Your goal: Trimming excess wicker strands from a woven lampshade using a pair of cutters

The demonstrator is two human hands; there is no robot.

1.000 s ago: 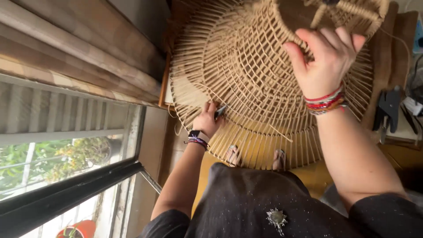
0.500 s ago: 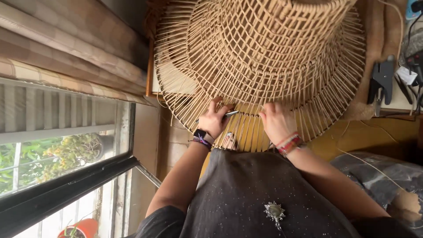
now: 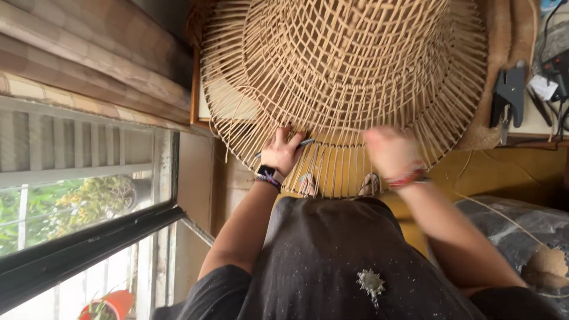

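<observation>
One large wicker frame [image 3: 344, 77] fills the top of the view: a dome of pale cane with open spokes fanning out at its rim. It rests on a wooden table [image 3: 204, 112], and its near rim hangs over the table edge toward the person.

Two hands work at that near rim. The left hand [image 3: 281, 151] lies on the spokes with its fingers spread a little and curled over the cane; a thin blue-grey tool [image 3: 296, 144], like a pen or awl, sits across the fingers, pinched against the weave. One dark watch [image 3: 265, 172] and a few thread bands circle that wrist.

The right hand [image 3: 385, 149] is blurred. It presses on the rim just right of centre, touching the spokes, but I cannot tell whether it grips a strand or lies flat. Red and mixed bracelets [image 3: 409, 176] ring its wrist.

Below the rim, between the two forearms, two feet [image 3: 308, 185] in sandals show through the spokes. The person wears a dark speckled garment [image 3: 332, 261] with one silver brooch [image 3: 370, 283] on it.

At the right, on the table, lie one pair of black pliers [image 3: 510, 92] and some dark cables [image 3: 554, 71]. One loose cane strand [image 3: 498, 219] trails down to a grey bundle [image 3: 521, 237] at the lower right.

At the left is one window [image 3: 77, 201] with green leaves outside, and one orange pot [image 3: 115, 303] near the bottom edge.
</observation>
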